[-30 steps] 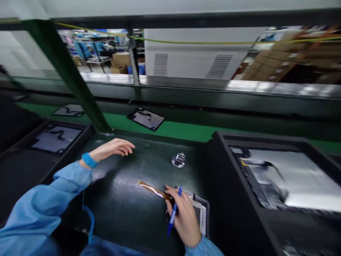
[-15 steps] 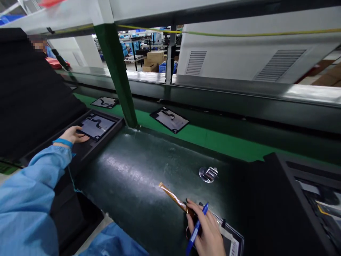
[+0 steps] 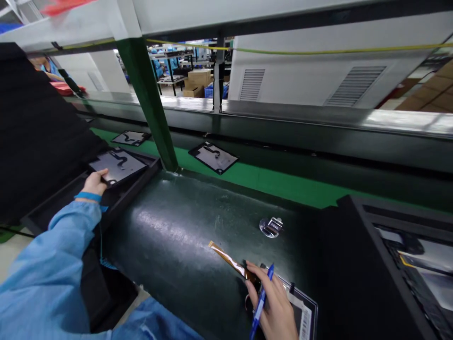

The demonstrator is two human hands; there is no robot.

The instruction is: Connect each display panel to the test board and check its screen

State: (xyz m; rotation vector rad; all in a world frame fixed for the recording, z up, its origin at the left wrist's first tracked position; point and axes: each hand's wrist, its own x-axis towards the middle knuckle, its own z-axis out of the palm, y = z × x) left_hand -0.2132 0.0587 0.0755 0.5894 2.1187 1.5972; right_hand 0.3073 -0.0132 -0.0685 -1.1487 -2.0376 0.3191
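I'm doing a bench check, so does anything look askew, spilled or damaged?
No spill or clear damage shows. The central panel on the green strip lies askew to the strip's edges, which looks odd but may be harmless. The held panel tilts in the left hand over the black tray, likely from handling.

Wristband (image 3: 88, 196): bright blue, narrow
Left sleeve (image 3: 56, 264): light blue, loose, wrinkled, its cuff just below the wristband
Cord (image 3: 107, 264): thin, blue, coiled below the wristband
Lap cloth (image 3: 155, 322): blue, creased
Left hand (image 3: 95, 182), right hand (image 3: 275, 302): bare
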